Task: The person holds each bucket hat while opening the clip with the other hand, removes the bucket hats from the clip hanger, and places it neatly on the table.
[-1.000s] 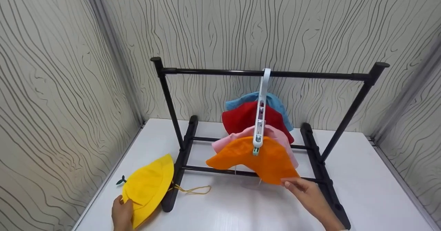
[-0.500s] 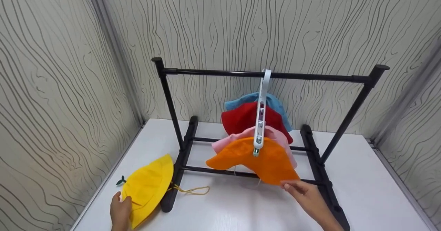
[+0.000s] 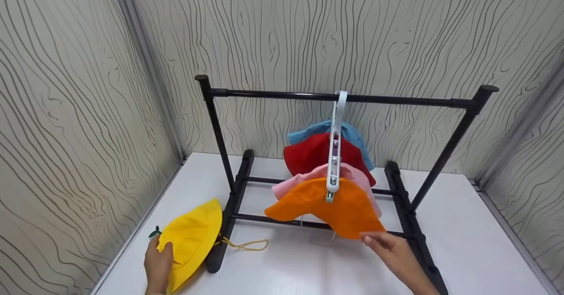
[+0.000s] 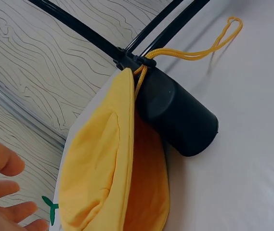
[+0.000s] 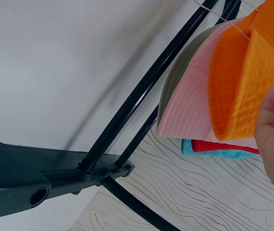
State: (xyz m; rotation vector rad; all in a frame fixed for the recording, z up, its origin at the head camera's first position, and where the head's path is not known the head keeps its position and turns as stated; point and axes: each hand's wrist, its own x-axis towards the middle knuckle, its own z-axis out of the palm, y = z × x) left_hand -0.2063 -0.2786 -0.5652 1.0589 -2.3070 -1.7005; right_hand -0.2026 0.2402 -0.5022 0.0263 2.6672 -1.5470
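Observation:
A yellow bucket hat (image 3: 191,233) with a small green sprout (image 3: 155,231) lies on its side at the left. My left hand (image 3: 158,264) is beside its crown; in the left wrist view the fingers (image 4: 16,211) are loosely spread, with a gap to the cloth. An orange hat (image 3: 326,211) hangs foremost on a white clip hanger (image 3: 334,154). My right hand (image 3: 392,253) pinches its lower right brim between thumb and fingers. Behind it, a pink hat (image 3: 291,183), a red hat (image 3: 304,156) and a blue hat (image 3: 304,133) hang in a row.
A black rack (image 3: 273,94) stands on the white table (image 3: 282,277), its left foot (image 3: 215,262) right beside the yellow hat. The hat's yellow cord (image 3: 251,245) trails across that foot. Patterned panels (image 3: 273,31) enclose the back and sides.
My left hand has slid slightly up along the yellow hat's crown, its fingers nearer the sprout. My right hand stays at the orange brim; the whole view has shifted a little.

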